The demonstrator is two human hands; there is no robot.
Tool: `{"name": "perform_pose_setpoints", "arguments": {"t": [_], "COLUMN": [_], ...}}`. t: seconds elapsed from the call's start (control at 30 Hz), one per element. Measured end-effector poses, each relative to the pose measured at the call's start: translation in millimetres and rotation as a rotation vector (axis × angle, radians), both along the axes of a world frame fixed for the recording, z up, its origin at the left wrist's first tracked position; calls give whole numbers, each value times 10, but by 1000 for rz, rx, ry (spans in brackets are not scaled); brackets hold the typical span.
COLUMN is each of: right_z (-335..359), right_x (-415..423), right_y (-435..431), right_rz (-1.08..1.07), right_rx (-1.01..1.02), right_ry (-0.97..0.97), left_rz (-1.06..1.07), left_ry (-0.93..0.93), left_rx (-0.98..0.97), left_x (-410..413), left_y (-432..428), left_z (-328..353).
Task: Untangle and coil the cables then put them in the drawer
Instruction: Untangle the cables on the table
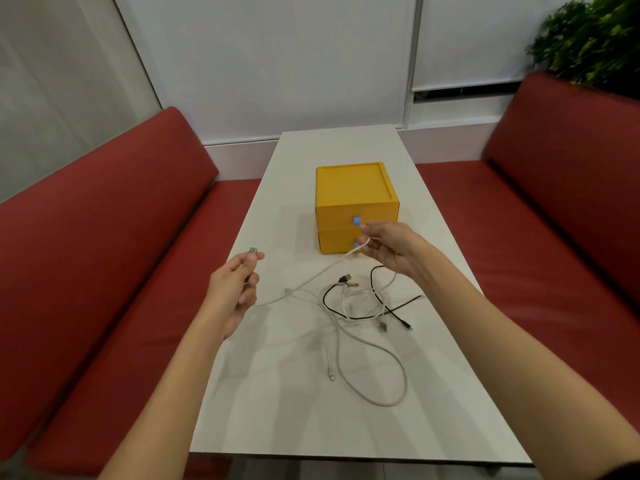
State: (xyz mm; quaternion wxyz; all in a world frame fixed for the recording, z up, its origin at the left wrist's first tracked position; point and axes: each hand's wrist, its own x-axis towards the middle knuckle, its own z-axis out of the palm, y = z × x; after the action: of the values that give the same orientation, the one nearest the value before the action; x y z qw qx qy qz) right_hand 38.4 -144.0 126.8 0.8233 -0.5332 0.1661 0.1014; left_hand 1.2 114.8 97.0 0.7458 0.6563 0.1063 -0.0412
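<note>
A white cable (311,278) stretches between my two hands above the table. My left hand (233,289) grips it near its silver USB plug, which sticks up from my fingers. My right hand (388,247) pinches the same cable further along, right in front of the yellow drawer box (353,188). The box has two drawers with blue pull tabs, and both look shut. Below my hands lies a tangle: a black cable (360,317) looped among other white cables (377,368), whose plugs lie loose on the tabletop.
The white table (346,427) is narrow and runs away from me. Red padded benches (104,237) flank it on both sides. A white wall and blinds close the far end, with a green plant (588,39) at the upper right.
</note>
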Motion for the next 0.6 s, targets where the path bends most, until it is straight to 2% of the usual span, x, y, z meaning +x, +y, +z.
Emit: {"name": "perform_pose_setpoints", "arguments": {"t": [0.17,0.27,0.33,0.43,0.5,0.6], "right_z": [65,177,118,21,9,116], "right_x": [10,-53,-23,-5,-22,-117], "right_y": [-317,-433,-469,-545,-573,-610], "right_rz": [163,380,405,359,358,441], "right_rx": [-459,-694,-931,-933,-793,-604], "right_ry": [-14,74,166,181,119,-88], "left_rz": [100,117,111,95,92,98], "left_ry": [-48,-55,-77,-100,-93,-74], "left_rx": [35,24,45,69,94,163], "left_x": [20,21,30,45,58,75], "left_y": [287,355,321,260,241,228], "left_z": [-22,-29,-10,36,54,48]}}
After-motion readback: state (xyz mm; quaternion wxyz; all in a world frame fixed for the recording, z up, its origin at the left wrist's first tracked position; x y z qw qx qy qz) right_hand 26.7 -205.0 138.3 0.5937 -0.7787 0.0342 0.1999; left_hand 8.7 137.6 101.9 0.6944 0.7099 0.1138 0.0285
